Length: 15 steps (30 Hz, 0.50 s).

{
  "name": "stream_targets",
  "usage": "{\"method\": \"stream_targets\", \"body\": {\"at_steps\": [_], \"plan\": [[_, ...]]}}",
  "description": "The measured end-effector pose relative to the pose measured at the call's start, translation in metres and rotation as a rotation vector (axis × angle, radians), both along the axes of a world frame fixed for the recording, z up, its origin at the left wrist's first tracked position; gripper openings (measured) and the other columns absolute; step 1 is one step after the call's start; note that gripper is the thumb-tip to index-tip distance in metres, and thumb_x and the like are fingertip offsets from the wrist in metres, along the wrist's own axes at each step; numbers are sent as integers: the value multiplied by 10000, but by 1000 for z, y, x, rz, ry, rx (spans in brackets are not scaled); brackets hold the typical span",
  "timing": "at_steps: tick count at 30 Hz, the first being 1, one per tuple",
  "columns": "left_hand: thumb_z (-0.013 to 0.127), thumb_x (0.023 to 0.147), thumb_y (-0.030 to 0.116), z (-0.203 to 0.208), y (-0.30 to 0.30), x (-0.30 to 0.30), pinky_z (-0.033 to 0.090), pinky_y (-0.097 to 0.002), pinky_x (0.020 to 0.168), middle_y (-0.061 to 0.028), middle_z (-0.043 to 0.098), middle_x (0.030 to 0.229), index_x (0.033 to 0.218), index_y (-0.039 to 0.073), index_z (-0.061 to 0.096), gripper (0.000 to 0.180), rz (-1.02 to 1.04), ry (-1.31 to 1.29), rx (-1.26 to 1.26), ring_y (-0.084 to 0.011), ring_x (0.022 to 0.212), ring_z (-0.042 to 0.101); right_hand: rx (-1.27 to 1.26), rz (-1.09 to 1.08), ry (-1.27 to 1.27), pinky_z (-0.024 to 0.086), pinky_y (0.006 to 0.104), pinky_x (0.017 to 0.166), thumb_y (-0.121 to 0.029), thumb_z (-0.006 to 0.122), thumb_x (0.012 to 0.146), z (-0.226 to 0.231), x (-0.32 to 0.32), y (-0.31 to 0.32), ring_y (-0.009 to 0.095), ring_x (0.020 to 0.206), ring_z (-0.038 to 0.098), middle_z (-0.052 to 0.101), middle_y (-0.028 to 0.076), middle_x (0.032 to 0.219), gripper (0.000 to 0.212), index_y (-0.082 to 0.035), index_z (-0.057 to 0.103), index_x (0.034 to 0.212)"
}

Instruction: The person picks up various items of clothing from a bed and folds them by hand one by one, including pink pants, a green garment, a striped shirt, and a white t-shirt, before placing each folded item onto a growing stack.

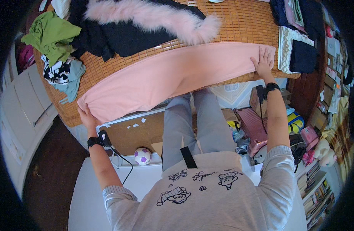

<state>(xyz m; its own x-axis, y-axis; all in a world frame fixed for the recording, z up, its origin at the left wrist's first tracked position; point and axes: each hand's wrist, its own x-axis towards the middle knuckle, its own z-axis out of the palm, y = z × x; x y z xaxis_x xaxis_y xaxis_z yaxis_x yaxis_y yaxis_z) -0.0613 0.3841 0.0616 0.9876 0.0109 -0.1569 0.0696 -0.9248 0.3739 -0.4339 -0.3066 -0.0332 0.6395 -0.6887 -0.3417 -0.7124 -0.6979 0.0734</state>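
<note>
While both hands press flat, grip open, left hand (87, 117), right hand (262, 63), pink garment (173, 75), black fur-trimmed coat (138, 27) beside it.

Cardboard box (257, 101): brown, rectangular, on the floor under the table edge, just right of the legs. Small yellow packet (233, 125): lower left of it, beside a dark pink ribbed case (253, 129). Flat boxes and packets (332, 46): pale and red, stacked along the right rim, details too small to tell. No screens or signs seen.
</note>
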Motion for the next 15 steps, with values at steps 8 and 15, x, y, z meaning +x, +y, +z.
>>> {"method": "stream_targets", "body": {"at_steps": [8,15], "plan": [[563,850,302,10,12,-7,403,-289,711,-102,520,831,966,-38,467,372,74,106,-158,-170,766,455,39,-53,204,106,557,1016,-631,417,780,17,27,1,385,1308,115,73,157,1445,775,-277,106,1395],[595,837,193,105,-75,-31,385,-217,645,-18,527,838,938,31,506,211,-29,166,-426,-83,751,452,336,453,-477,374,423,902,-251,605,778,67,70,94,340,1045,461,477,202,1163,475,-29,470,1175]]}}
